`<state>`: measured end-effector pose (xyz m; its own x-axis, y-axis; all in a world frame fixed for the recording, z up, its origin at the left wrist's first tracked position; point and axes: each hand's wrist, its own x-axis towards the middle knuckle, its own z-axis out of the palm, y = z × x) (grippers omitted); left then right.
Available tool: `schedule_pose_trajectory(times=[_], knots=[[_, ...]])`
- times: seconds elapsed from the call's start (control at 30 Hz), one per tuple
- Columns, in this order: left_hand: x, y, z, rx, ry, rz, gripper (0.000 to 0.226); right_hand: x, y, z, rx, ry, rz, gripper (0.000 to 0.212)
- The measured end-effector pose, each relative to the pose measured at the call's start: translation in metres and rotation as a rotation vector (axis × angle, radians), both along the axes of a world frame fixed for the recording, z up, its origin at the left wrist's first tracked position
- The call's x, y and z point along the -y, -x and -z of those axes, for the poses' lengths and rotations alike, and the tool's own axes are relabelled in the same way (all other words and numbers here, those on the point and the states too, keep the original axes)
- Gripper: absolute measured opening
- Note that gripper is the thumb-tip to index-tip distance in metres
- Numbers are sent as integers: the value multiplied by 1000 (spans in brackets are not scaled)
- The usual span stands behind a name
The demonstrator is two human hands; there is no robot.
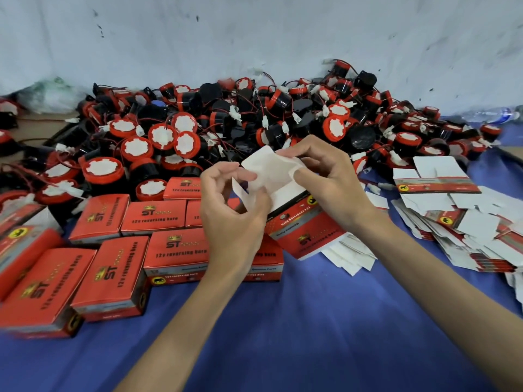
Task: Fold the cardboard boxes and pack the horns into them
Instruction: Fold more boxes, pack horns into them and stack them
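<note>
Both hands hold one red cardboard box (300,230) above the blue cloth, its open end tilted toward the horn pile. My left hand (229,205) pinches a white flap at the box's left edge. My right hand (325,176) grips the far side, fingers curled over the large white flap (268,168). A big heap of black and red horns (226,123) with red wires and white plugs lies behind. No horn is visible inside the held box.
Several closed red boxes (113,258) lie in rows at the left on the blue cloth (283,321). A spread stack of flat unfolded boxes (452,216) lies at the right. A pale wall (254,38) stands behind; a plastic bottle (495,114) lies far right.
</note>
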<state>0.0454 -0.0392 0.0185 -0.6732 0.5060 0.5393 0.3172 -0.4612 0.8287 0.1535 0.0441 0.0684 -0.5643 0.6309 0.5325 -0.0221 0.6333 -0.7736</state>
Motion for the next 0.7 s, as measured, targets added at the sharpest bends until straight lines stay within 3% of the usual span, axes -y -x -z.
schedule_pose_trajectory(times=[0.2,0.43,0.57,0.7], knots=[[0,-1,1,88,22,151,40,-4,-2,0,-70,93,12,20],[3,-4,1,-76,43,210,33,-7,-6,-1,-7,166,2,15],[1,-1,2,-156,192,382,49,-11,-10,-5,-26,401,4,13],[1,-2,0,-38,217,578,66,-15,-13,-7,-8,833,-94,15]])
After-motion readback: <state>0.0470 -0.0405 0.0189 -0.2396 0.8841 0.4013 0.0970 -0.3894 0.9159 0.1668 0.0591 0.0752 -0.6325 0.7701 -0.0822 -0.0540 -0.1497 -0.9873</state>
